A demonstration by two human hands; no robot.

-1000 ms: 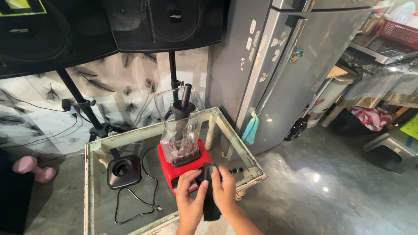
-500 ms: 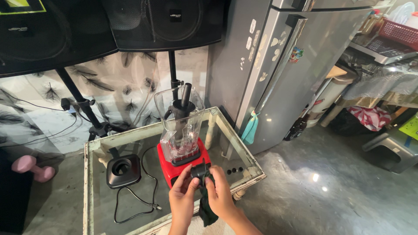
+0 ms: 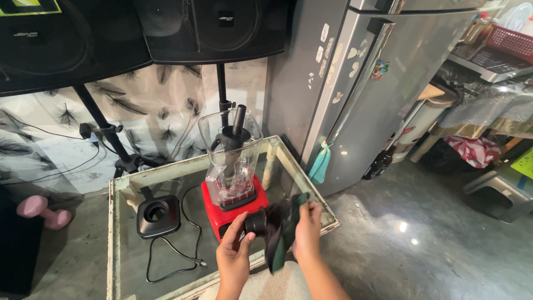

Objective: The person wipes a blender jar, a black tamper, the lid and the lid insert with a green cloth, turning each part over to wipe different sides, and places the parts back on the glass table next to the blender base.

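- Black, small and round, the plastic cap (image 3: 256, 221) is pinched in the fingers of the left hand (image 3: 233, 253), just in front of the red blender base (image 3: 233, 208) on the glass-topped table (image 3: 122, 244).
- The right hand (image 3: 308, 228) grips a dark green cloth (image 3: 280, 230), which touches the cap.
- A clear plastic jar (image 3: 230, 161) stands upright on the base.

Your two hands are bare. Your left hand (image 3: 233, 256) has no glove, ring or watch on it. Your right hand (image 3: 307, 233) has none either. Both arms are bare too, with no sleeves showing down to the bottom edge of the picture.
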